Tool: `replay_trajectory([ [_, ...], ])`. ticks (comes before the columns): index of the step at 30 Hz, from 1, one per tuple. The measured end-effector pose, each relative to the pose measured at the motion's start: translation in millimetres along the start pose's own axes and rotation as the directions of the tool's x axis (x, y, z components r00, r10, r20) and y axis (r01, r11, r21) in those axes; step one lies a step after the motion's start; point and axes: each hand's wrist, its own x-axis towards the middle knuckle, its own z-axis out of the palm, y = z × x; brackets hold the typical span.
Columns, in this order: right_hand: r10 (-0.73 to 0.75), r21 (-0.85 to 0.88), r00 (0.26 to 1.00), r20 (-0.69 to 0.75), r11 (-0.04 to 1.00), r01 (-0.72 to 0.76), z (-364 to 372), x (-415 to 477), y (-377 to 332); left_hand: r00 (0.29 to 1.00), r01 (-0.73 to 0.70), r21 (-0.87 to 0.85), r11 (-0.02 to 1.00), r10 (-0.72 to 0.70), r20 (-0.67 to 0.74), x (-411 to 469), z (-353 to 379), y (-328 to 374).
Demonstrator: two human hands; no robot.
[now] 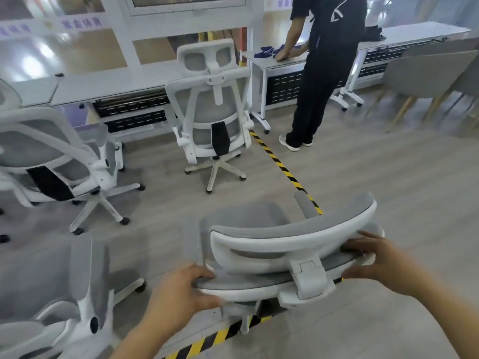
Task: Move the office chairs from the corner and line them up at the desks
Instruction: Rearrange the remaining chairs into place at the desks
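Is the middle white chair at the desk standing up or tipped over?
Standing up. The white and grey mesh office chair has its wheeled base flat on the grey floor and its headrest on top.

I see bright, even light; glare patches on glass partition (33,60) left of upright chair (211,110); heavy motion blur below that chair; frame edges bowed, soft.

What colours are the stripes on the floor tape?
The floor tape has yellow and black stripes, clearest in the head view.
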Motion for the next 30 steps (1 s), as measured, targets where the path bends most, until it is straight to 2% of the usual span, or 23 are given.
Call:
replay_trajectory([
  [3, -0.074, 0.049, 0.997, 0.033, 0.996, 0.072, -12, 22, 7, 0.998, 0.044, -0.1, 0.994, -0.049, -0.05, 6, 8, 5],
  [5, -0.105, -0.02, 0.994, 0.023, 0.994, 0.105, -24, 39, 9, 0.989, 0.066, -0.123, 0.99, -0.082, -0.126, 8, 18, 13],
  [7, -0.156, -0.145, 0.988, 0.001, 0.977, 0.155, -34, 61, 14, 0.952, 0.086, -0.118, 0.989, -0.116, -0.284, 8, 34, 23],
  [9, -0.228, -0.217, 0.974, -0.008, 0.951, 0.221, -39, 83, 21, 0.885, 0.065, -0.102, 0.993, -0.105, -0.454, 6, 52, 37],
  [11, -0.286, -0.251, 0.958, 0.012, 0.927, 0.28, -45, 101, 26, 0.817, 0.053, -0.125, 0.991, -0.115, -0.565, 7, 73, 58],
  [13, -0.334, -0.328, 0.942, 0.027, 0.887, 0.324, -55, 114, 30, 0.761, 0.048, -0.244, 0.969, -0.194, -0.619, 11, 96, 87],
  [15, -0.388, -0.386, 0.92, 0.044, 0.843, 0.374, -63, 124, 36, 0.673, 0.029, -0.386, 0.922, -0.303, -0.674, 17, 115, 122],
  [18, -0.459, -0.417, 0.884, 0.089, 0.789, 0.452, -72, 138, 52, 0.581, 0.066, -0.598, 0.799, -0.518, -0.628, 34, 138, 171],
  [21, -0.553, -0.382, 0.825, 0.113, 0.743, 0.55, -82, 154, 70, 0.52, 0.061, -0.703, 0.709, -0.624, -0.584, 59, 156, 199],
  [23, -0.595, -0.308, 0.778, 0.201, 0.716, 0.627, -99, 163, 70, 0.472, 0.046, -0.732, 0.68, -0.661, -0.584, 73, 162, 212],
  [24, -0.574, -0.215, 0.773, 0.271, 0.746, 0.63, -110, 169, 70, 0.458, 0.046, -0.733, 0.679, -0.666, -0.589, 76, 163, 217],
  [26, -0.496, 0.039, 0.764, 0.412, 0.847, 0.529, -142, 184, 61, 0.448, 0.061, -0.721, 0.69, -0.664, -0.598, 81, 163, 224],
  [27, -0.49, 0.15, 0.764, 0.421, 0.868, 0.474, -156, 195, 57, 0.445, 0.066, -0.714, 0.697, -0.661, -0.604, 83, 163, 224],
  [30, -0.541, 0.297, 0.82, 0.189, 0.827, 0.477, -183, 237, 38, 0.447, 0.066, -0.725, 0.685, -0.67, -0.592, 86, 159, 221],
])
